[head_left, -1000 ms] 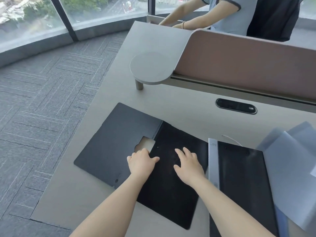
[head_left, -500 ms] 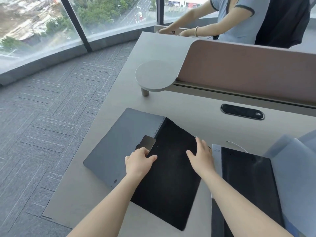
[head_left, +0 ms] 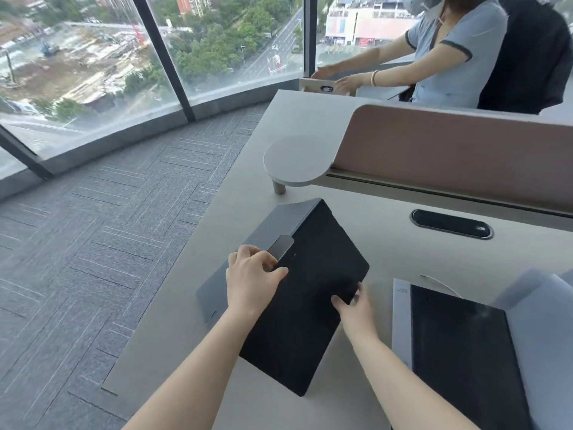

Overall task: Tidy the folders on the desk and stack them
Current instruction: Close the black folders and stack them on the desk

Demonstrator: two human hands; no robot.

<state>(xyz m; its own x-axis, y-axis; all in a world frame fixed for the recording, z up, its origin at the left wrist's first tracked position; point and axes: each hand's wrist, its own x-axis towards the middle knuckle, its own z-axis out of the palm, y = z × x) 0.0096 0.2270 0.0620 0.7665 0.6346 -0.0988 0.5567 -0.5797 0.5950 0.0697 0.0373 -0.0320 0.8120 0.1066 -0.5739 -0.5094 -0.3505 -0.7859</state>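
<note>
Pale desk [head_left: 381, 252] by tall windows: a second folder [head_left: 459, 352] lies near right. Left of it the black folder [head_left: 310, 321] stands half-closed. The right hand [head_left: 356, 305] grips its raised cover's edge and the left hand [head_left: 251, 280] pinches the fold beside the clip [head_left: 280, 247]. It looks light, stiff and slick, so it is best held by its edges.

Bright, even daylight comes from the windows [head_left: 93, 72] at upper left; soft shadows, wide-angle bowing at edges, slight blur.

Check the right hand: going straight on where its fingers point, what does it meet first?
The black folder: the right hand grips its cover's right edge, so going on it runs across that cover toward the metal clip. Depth is unclear.
</note>
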